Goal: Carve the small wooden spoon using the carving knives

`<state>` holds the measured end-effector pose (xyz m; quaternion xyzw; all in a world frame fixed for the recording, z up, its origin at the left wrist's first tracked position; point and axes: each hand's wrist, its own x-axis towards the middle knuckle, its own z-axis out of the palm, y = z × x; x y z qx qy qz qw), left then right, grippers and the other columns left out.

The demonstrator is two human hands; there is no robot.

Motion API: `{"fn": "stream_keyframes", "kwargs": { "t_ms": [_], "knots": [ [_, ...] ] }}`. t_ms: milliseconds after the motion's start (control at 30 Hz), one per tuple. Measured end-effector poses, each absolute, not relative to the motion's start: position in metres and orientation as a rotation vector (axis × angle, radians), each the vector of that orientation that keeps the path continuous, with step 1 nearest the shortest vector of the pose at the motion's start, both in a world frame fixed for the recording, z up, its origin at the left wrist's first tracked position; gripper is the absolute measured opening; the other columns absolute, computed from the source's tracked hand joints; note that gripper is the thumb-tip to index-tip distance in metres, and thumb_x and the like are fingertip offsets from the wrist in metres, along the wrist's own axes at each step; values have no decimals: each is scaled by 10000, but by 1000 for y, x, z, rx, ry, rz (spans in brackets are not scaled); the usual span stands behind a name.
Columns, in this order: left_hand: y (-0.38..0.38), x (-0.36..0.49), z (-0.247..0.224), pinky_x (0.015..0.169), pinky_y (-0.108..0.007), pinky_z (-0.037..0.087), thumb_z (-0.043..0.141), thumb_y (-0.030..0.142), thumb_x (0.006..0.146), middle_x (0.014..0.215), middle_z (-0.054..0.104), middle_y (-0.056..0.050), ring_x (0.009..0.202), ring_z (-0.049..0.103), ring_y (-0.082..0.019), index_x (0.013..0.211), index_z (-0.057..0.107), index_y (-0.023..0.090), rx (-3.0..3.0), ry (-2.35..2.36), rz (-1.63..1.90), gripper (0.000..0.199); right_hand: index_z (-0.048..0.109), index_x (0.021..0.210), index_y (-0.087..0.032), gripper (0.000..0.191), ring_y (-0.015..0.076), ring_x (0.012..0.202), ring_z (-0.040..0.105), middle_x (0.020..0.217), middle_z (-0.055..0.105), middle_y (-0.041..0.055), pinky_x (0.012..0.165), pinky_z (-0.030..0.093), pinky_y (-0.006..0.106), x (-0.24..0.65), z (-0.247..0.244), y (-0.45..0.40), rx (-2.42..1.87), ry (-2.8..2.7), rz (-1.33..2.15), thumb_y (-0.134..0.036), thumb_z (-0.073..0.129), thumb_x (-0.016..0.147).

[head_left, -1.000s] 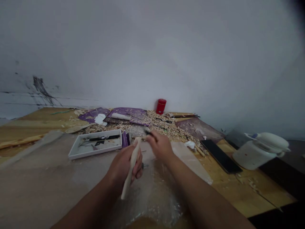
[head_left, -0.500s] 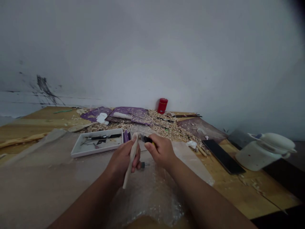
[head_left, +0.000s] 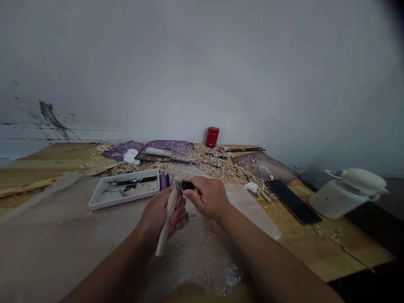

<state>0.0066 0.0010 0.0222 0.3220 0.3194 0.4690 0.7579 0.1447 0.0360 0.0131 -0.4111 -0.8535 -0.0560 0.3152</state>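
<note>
Wooden stick [head_left: 168, 223], left hand [head_left: 162, 212]; knife [head_left: 186, 185], right hand [head_left: 206, 198]

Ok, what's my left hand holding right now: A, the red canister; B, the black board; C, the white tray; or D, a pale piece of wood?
D: the left hand is closed around the pale piece of wood, whose lower end sticks out below the fist.

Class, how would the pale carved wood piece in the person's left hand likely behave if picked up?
It is probably stiff: the pale wood piece juts from the left hand without drooping. Being slender, it is likely light, and its thin lower end may be the fragile part. Its long rounded shape could roll if laid down.
</note>
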Motion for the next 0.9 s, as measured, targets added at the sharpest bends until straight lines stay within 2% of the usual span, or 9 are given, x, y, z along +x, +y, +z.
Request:
{"fn": "stream_keyframes", "kwargs": {
  "t_ms": [233,400,733,900],
  "knots": [
    [3,5,23,313,-183,158,371,159,735,306,313,40,225,245,-48,473,353,157,672,668,1009,262,510,808,-200,394,112,631,494,685,558,-6,528,211,232,143,12,38,-1114,-2225,-180,-502,261,850],
    [1,2,23,316,-181,164,344,220,778,314,313,38,228,246,-43,474,354,155,674,670,1001,311,512,829,-198,404,113,633,496,690,561,-3,526,209,233,145,11,41,-1111,-2234,-190,-507,253,851],
    [3,1,22,320,-177,179,336,225,780,309,305,44,227,245,-39,484,359,154,660,613,940,305,518,773,-197,421,119,615,496,676,566,2,511,208,227,148,9,45,-1147,-2229,-192,-528,266,836],
    [-5,4,25,308,-190,215,349,279,792,288,299,45,216,232,-47,471,375,156,768,632,984,344,515,735,-197,397,126,545,467,597,534,-1,482,231,214,181,8,73,-1429,-1860,-36,-474,256,853]
  ]
}}
